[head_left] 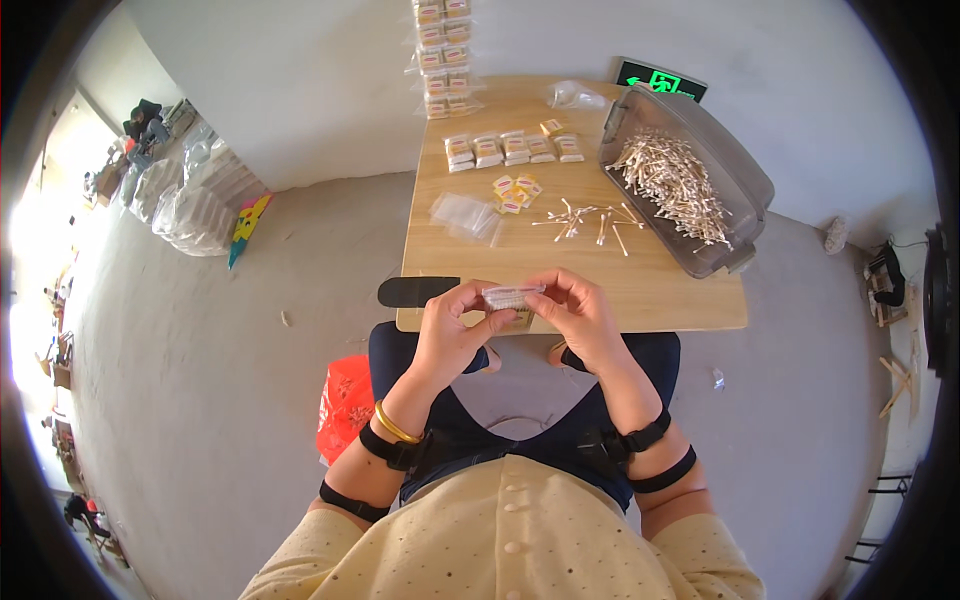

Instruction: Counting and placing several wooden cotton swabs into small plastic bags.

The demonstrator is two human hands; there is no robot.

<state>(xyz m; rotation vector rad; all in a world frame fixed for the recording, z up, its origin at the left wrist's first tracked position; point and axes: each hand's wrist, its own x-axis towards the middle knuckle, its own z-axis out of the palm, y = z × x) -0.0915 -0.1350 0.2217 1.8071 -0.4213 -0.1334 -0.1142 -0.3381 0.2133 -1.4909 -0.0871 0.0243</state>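
Just over the table's front edge, I hold a small clear plastic bag of cotton swabs (508, 299) between both hands. My left hand (445, 332) pinches its left end with thumb and fingers. At the other end, my right hand (585, 318) has its thumb and fingers closed on the bag's upper right edge. White swab tips show in a row through the plastic. Beyond my hands lie flat clear bags (465, 217), a small pile of yellow and white cards (517, 192) and loose cotton swabs (572, 218).
A grey plastic bin (752, 215) with a heap of swabs tilts at the table's right. Filled packets (515, 150) sit in a row farther back, with a tall stack of packets (443, 60) behind. A dark flat strip (415, 291) overhangs the left edge; a red bag (343, 408) stands below.
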